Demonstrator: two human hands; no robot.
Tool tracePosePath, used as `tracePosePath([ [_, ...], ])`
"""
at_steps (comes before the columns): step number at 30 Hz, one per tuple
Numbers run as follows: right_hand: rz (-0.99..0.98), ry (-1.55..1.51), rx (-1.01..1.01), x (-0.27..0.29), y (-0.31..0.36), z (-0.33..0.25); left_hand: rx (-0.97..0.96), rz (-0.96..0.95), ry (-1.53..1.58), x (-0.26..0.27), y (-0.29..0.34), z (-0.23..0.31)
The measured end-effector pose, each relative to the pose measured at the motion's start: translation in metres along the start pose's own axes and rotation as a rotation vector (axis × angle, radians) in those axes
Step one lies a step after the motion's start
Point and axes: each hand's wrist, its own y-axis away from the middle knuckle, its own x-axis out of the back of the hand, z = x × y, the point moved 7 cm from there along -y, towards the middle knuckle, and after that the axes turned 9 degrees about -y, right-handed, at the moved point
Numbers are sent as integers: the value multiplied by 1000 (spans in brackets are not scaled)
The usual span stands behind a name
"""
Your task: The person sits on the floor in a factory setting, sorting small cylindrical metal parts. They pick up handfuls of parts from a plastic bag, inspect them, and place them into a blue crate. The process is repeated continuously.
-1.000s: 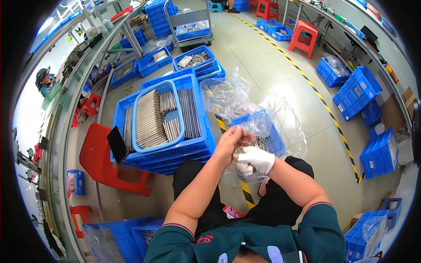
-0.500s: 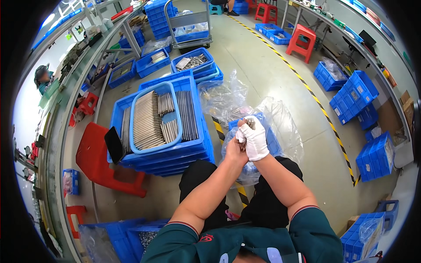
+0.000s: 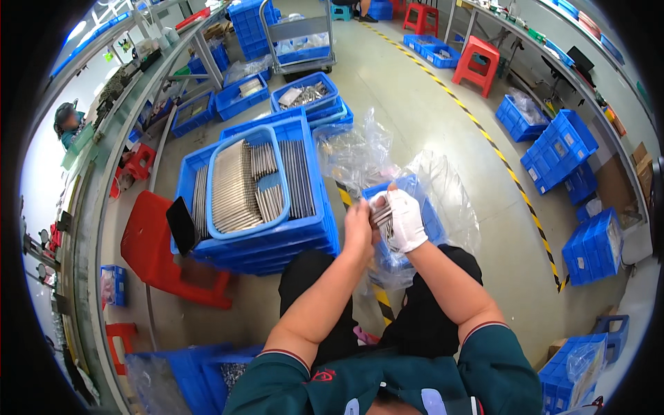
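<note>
In front of my knees, my right hand (image 3: 408, 225), in a white glove, is closed round a small bundle of short silvery metal rods (image 3: 382, 220). Against the left ends of the rods is my bare left hand (image 3: 358, 227), its fingers curled in; some fingertips are hidden by the bundle. Below both hands stands a blue crate (image 3: 432, 220) lined with clear plastic film (image 3: 453, 200). To the left, a light-blue tray (image 3: 286, 200) with neat rows of similar rods rests on a stack of blue crates (image 3: 321, 232), whose top one also holds rods.
A dark phone-like slab (image 3: 181, 227) leans at the stack's left corner, beside a red plastic stool (image 3: 155, 242). Beyond lie crumpled plastic (image 3: 353, 149), a blue tub of metal parts (image 3: 304, 93) and a trolley (image 3: 297, 34). Black-yellow tape (image 3: 477, 128) crosses the floor. Another person (image 3: 68, 124) is at far left.
My left hand has shifted left, from cupping the bundle with my right hand to its left ends. More of the rods now shows in my right hand.
</note>
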Motion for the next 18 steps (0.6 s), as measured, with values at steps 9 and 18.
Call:
tracePosePath([
  [9, -322, 107, -723, -3, 49, 4, -572, -44, -1006, 3, 19, 72],
  [18, -481, -272, -858, -24, 69, 19, -338, -279, -877, -13, 31, 70],
])
